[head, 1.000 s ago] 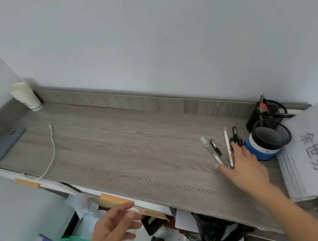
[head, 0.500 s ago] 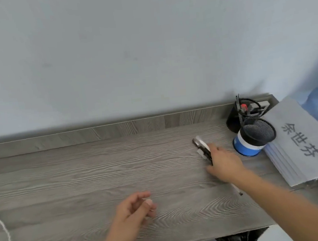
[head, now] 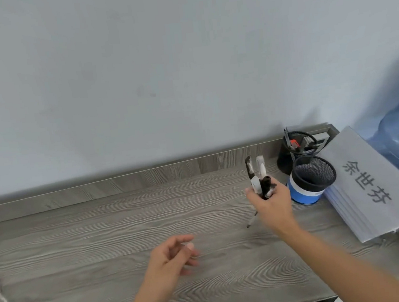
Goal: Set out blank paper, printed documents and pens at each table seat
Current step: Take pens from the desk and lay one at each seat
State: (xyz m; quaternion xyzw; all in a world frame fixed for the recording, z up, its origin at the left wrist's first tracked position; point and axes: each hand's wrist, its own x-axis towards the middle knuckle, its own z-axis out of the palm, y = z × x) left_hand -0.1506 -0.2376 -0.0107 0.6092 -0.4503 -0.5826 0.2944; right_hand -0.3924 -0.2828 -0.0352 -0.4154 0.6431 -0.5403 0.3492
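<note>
My right hand (head: 271, 203) is closed around several pens (head: 257, 176), lifted off the grey wood-grain desk (head: 104, 234); their capped ends stick up above my fingers and one tip pokes out below near the desk. My left hand (head: 170, 259) hovers over the desk's front middle, fingers loosely curled and apart, holding nothing. A stack of grey-white printed documents (head: 370, 189) with large dark characters on top lies at the desk's right end.
A blue-banded black mesh pen cup (head: 311, 183) stands just right of my right hand, with a second black mesh cup (head: 294, 148) holding a few items behind it. A white cord (head: 2, 299) runs down the left. The wall rises behind the desk.
My right hand gathered the pens that lay flat on the desk and lifted them upright. My left hand stayed over the desk. The view swung right, away from the desk's left end.
</note>
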